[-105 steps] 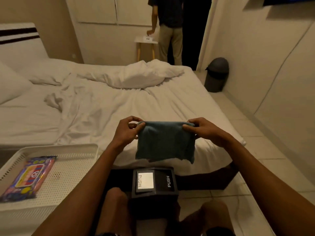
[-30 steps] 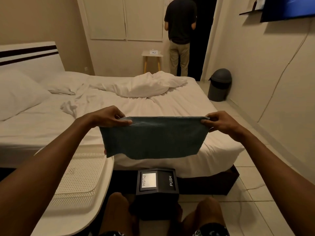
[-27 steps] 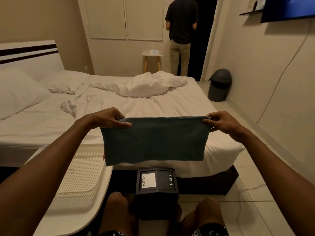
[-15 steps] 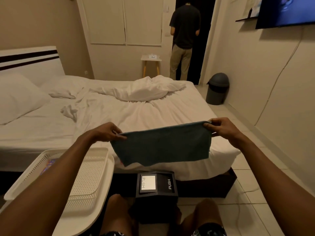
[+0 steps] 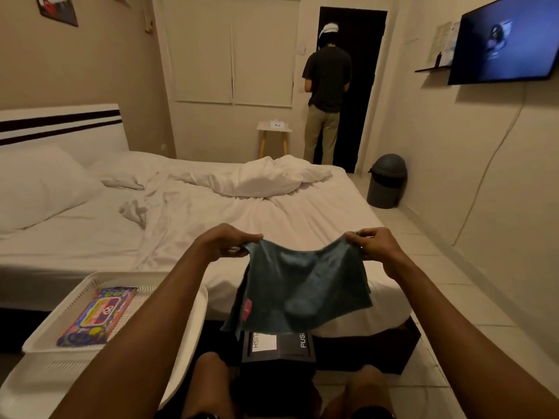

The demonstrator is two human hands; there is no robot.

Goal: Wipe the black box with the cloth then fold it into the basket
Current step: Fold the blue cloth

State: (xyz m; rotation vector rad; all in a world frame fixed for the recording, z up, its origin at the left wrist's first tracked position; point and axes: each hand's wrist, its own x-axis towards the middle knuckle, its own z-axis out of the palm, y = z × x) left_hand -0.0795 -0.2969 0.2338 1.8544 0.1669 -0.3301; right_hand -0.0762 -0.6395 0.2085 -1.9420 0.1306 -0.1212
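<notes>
Both hands, the left hand (image 5: 230,241) and right hand (image 5: 373,244), pinched the cloth (image 5: 302,285) by its top corners; the basket (image 5: 48,337) lay lower left, nearer the left hand.

Dim, warm yellowish room light, soft all over. The TV (image 5: 504,40) glows blue, the brightest patch. Deep shadow under the bed (image 5: 211,225) and in the doorway (image 5: 367,86). Walls bow at the edges; details look slightly smeared.

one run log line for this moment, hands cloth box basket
left hand: pinches cloth corner | right hand: pinches other corner | cloth: slack, in air above black box | basket: left, holds wipes pack
</notes>
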